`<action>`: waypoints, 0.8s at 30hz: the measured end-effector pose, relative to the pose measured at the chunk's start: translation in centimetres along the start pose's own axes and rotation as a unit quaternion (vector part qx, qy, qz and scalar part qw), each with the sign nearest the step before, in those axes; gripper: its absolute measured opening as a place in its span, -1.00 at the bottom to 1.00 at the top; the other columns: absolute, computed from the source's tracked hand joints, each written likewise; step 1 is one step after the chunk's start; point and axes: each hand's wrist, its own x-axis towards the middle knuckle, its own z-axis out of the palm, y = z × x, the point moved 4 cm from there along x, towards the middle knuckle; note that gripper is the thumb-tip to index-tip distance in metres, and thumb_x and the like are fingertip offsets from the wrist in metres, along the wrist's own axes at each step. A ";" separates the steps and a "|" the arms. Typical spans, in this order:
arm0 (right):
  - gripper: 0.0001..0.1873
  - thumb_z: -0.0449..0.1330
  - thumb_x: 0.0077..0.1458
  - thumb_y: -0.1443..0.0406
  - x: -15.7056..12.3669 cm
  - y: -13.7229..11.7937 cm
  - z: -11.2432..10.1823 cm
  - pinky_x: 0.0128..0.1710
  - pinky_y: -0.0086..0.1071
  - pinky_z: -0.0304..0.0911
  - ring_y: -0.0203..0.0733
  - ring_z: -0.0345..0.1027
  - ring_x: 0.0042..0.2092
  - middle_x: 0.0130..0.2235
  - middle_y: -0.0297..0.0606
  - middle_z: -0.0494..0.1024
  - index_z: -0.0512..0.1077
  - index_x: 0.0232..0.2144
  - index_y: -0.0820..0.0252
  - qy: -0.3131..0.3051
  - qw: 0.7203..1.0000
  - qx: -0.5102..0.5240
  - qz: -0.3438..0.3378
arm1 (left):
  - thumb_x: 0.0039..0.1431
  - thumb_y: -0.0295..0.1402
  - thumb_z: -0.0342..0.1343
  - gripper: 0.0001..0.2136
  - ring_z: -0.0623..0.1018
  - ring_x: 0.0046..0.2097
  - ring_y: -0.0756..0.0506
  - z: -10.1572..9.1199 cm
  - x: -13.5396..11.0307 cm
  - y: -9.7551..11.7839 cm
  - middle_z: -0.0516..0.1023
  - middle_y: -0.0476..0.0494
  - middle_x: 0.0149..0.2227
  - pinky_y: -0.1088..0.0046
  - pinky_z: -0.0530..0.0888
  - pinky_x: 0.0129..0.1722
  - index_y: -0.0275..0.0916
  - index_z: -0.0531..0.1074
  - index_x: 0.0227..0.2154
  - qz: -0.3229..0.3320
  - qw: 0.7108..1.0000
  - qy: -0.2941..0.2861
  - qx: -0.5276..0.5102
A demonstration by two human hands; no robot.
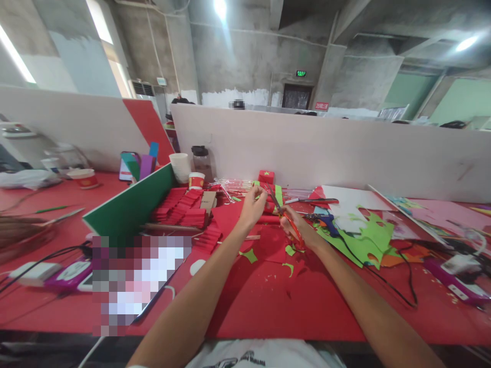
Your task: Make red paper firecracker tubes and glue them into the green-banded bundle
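Note:
My right hand (301, 227) is wrapped round a pair of scissors (294, 231) with orange-red handles. Their blades point up and to the left, close to the fingertips of my left hand (253, 208). Those left fingers are pinched together, and whatever is between them is too small to make out. Under both hands lies red paper (268, 244) on the red tabletop. Light-green paper scraps (250, 255) are scattered below the hands. Just beyond them sits a small red box (266, 177) with a star on it.
Pleated red paper strips (180, 207) lie to the left, beside a green board (128, 207). A phone with a blurred screen (153, 281) rests nearer me. On the right are a blue glue gun (327, 223) with a trailing cord and cut green sheets (370, 235). A white partition (326, 153) closes the back.

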 end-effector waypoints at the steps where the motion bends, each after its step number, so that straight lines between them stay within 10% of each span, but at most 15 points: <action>1: -0.38 0.12 0.08 -0.21 0.0 0.0 0.0 -0.66 -0.51 0.11 -0.43 0.07 -0.63 -0.45 -0.48 0.28 0.25 -0.01 0.04 0.002 1.000 0.002 -0.005 | 0.15 -0.38 0.05 -0.87 0.40 -0.58 0.07 0.0 0.0 0.1 0.29 0.14 -0.63 0.57 0.29 -0.52 -0.21 0.24 -0.47 0.001 1.000 -0.006 0.003; 24: -0.46 0.14 0.11 -0.16 -0.5 -2.0 0.1 -0.71 -0.54 0.01 -0.44 0.00 -0.66 -0.54 -0.52 0.21 0.32 -0.10 0.10 0.034 0.999 -0.012 -0.033 | 0.14 -0.41 0.01 -0.89 0.39 -0.57 0.06 0.1 -0.3 0.6 0.31 0.12 -0.63 0.54 0.29 -0.50 -0.21 0.23 -0.49 0.005 0.999 -0.046 0.025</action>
